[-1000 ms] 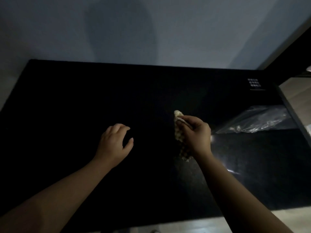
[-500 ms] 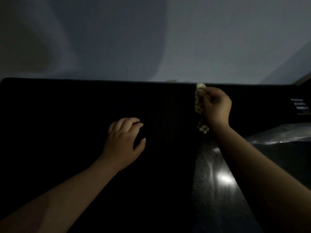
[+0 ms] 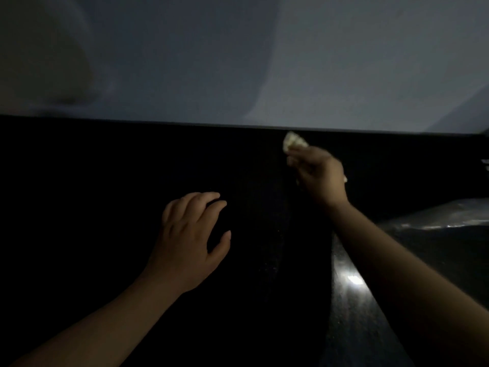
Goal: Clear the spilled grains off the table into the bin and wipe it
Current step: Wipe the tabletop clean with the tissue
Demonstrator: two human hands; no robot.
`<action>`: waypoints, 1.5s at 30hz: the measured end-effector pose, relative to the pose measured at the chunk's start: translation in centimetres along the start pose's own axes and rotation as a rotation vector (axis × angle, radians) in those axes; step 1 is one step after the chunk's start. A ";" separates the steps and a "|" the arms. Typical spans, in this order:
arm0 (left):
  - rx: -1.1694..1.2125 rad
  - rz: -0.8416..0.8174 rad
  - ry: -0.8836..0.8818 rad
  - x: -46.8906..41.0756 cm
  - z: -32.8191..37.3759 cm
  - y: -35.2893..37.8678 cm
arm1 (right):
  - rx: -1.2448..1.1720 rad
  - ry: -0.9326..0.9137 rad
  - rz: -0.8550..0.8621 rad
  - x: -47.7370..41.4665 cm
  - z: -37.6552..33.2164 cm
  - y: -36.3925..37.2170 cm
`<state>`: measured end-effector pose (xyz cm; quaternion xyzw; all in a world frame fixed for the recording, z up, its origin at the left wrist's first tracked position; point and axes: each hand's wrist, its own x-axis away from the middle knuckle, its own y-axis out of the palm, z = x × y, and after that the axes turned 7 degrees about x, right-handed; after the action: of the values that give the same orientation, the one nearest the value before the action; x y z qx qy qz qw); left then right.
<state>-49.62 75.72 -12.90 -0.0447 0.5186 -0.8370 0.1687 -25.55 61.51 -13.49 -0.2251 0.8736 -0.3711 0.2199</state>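
Observation:
The scene is very dark. A black table (image 3: 92, 207) fills the lower view. My right hand (image 3: 318, 173) grips a pale checked cloth (image 3: 292, 140) near the table's far edge, where it meets the wall; only the cloth's top end shows above my fingers. My left hand (image 3: 189, 242) rests on the table at the centre with loosely curved fingers and holds nothing. Faint specks that may be grains (image 3: 270, 260) lie between my hands. No bin is visible.
A clear plastic bag (image 3: 447, 218) lies on the table at the right. A bright light reflection (image 3: 353, 279) shines on the tabletop beside my right forearm. A grey wall (image 3: 264, 62) rises behind the table's far edge.
My right hand carried the cloth from mid-table out to the far edge. The view tilted up and left. My left hand stayed where it was.

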 end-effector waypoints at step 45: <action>-0.037 0.072 -0.005 0.2 1.1 0.6 | -0.238 -0.072 -0.121 19.8 -4.8 -4.6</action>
<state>-49.42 74.52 -12.94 -0.0310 0.5347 -0.8206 0.1993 -42.98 50.26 -11.37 -0.3150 0.8879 -0.2691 0.2001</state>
